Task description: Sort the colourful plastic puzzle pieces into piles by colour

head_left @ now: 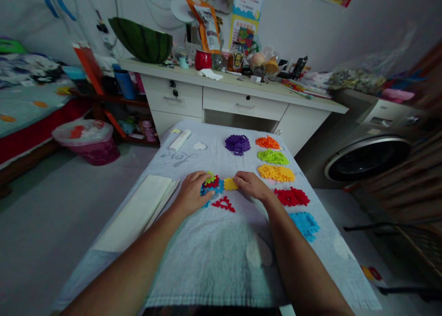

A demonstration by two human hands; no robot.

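My left hand [192, 191] is closed round a cluster of joined plastic building pieces [216, 186] in blue, red and green, low over the cloth-covered table. With its fingertips my right hand [252, 183] pinches a yellow notched piece [229, 184], whose left edge meets the blue part of the cluster. Whether the two are locked together I cannot tell. Just below them a red triangular piece [224, 204] lies flat on the cloth. Part of the cluster is hidden behind my left fingers.
To the right, loose pieces lie sorted in orange [268, 142], green [273, 157], yellow [276, 172], red [292, 196] and blue [305, 225] piles. A purple pile [237, 144] sits further back. Folded white cloth [136, 212] and a white box [180, 140] are on the left.
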